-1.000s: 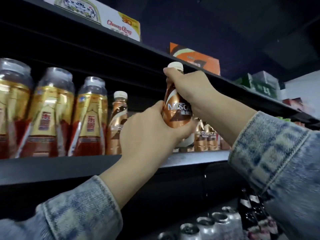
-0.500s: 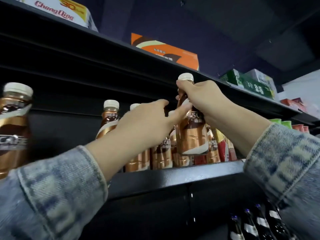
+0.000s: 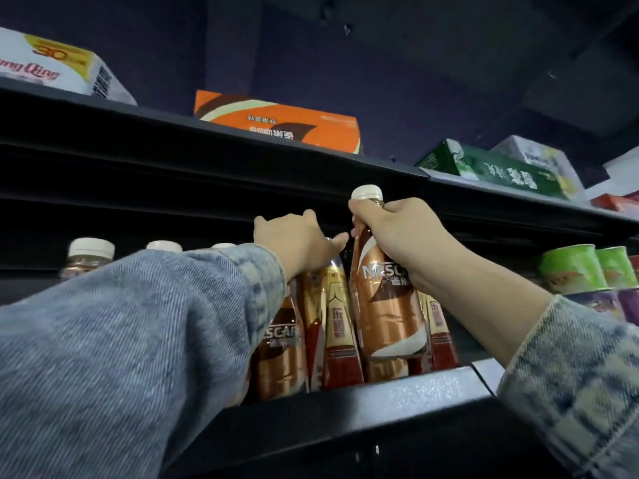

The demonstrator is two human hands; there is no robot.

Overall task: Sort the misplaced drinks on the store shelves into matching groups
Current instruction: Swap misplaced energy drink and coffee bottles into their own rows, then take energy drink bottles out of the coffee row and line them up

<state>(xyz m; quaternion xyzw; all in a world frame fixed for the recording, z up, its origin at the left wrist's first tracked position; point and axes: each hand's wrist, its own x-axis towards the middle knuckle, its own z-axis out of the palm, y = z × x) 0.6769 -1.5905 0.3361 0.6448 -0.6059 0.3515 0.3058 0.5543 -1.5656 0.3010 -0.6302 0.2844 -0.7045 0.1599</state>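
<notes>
Hands in faded denim sleeves reach up to a dark store shelf, seen from below. The right hand is closed around the neck and shoulder of a copper-brown Nescafé coffee bottle with a white cap, holding it upright at the front of the shelf; its base looks level with or just above the shelf edge, though contact is hard to judge. The left hand rests over the top of a gold-and-red drink bottle just beside it, fingers curled down over the cap; whether it truly grips or only touches cannot be told. Left of that stands another Nescafé bottle, partly hidden by the sleeve, with more white-capped bottles further left. Green cups sit to the right, and an orange carton lies on the shelf above. Bottles here stand tightly packed, so the main risk appears to be a knock: lifting the gold-and-red bottle out or pressing the coffee bottle in could tip a neighbour off the front edge. A high, necked grip could also let the coffee bottle swing or slip.
</notes>
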